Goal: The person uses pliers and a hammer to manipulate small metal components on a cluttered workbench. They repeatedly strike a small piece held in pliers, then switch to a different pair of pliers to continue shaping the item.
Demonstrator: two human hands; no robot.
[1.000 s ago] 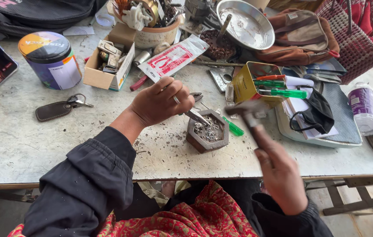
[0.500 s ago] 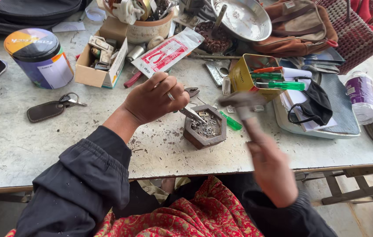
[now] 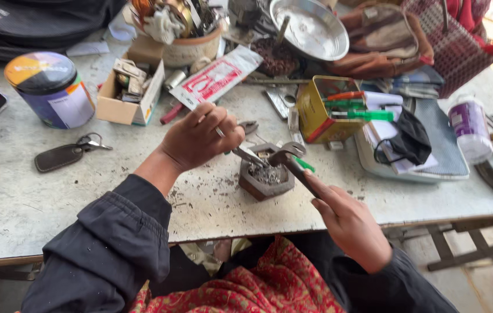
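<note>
My left hand (image 3: 200, 138) grips metal pliers (image 3: 249, 154) whose jaws reach over a small hexagonal metal block (image 3: 265, 179) on the worktable (image 3: 37, 197). What the jaws pinch is too small to tell. My right hand (image 3: 348, 223) holds a small hammer (image 3: 292, 160) by its handle, with the head down at the block's top, beside the plier tips. Grey filings cover the top of the block and the table around it.
A yellow tin (image 3: 322, 110) of green and orange tools stands behind the block, beside a tray with a black mask (image 3: 407, 136). A round tin (image 3: 51, 88), a cardboard box (image 3: 129, 93), a key fob (image 3: 61, 156), a steel bowl (image 3: 309, 28) and a purple-labelled jar (image 3: 470, 127) crowd the table.
The hammer head has come down from above and to the right of the block onto its top. My left hand keeps the pliers at the block.
</note>
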